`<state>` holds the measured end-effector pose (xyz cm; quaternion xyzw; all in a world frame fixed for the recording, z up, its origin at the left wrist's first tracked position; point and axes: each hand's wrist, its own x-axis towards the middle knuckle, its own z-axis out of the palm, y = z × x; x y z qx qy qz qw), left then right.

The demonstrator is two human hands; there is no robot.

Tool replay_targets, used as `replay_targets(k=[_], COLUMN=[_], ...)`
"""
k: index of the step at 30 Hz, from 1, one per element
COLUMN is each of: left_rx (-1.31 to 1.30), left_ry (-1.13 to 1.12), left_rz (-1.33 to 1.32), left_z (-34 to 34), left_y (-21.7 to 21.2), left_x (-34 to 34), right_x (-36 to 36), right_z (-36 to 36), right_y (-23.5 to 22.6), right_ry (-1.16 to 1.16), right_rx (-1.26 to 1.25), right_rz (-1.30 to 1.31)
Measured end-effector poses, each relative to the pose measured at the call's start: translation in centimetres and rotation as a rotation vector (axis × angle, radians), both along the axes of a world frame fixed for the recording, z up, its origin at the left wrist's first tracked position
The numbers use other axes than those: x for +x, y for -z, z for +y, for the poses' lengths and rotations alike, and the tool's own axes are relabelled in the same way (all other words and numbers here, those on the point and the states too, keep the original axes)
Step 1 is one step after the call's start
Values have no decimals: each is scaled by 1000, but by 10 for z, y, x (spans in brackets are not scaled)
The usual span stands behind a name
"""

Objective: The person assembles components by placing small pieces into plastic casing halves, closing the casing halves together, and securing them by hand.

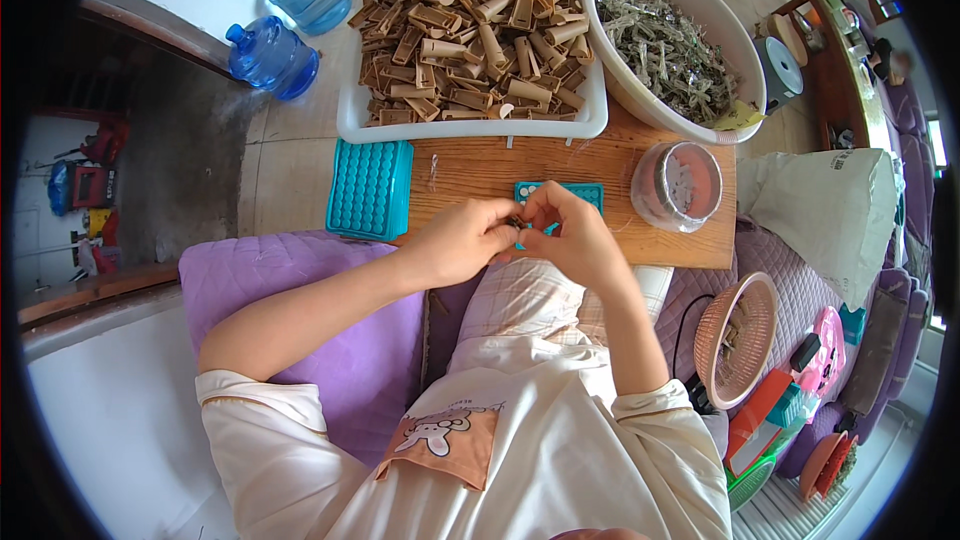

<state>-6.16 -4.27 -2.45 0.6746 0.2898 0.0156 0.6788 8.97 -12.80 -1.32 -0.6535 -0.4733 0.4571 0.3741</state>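
In front of me, near the table's front edge, both hands meet with their fingertips together. My left hand [463, 242] pinches a small dark brown piece [516, 223], mostly hidden by the fingers. From the other side my right hand [572, 233] closes on the same piece with thumb and bent fingers. Right under and behind the hands lies a teal tray [590, 194] with rows of round pockets; a few pale bits show at its left end, and the hands cover much of it.
A white bin [350, 120] piled with brown plastic pieces stands behind. Right of it is a basin [757, 90] of clear and dark strips. Teal pocketed trays [370, 190] sit left. A round tub [650, 195] holds small white bits. A pink basket [715, 340] stands at my right.
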Motion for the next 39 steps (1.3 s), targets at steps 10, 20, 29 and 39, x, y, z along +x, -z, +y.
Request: replay_targets(k=[10, 20, 29, 39], left_rx=[-288, -428, -337, -413], left_ry=[31, -51, 70, -89], left_rz=[61, 121, 86, 75], left_z=[-5, 1, 4, 1], left_y=[-17, -23, -22, -23], left_x=[4, 7, 7, 6], right_x=[26, 76, 33, 66], right_z=[30, 125, 183, 152], right_y=[-26, -39, 3, -3], right_ry=[-421, -222, 105, 248], right_rx=[-113, 82, 119, 305], right_rz=[-174, -127, -760, -441])
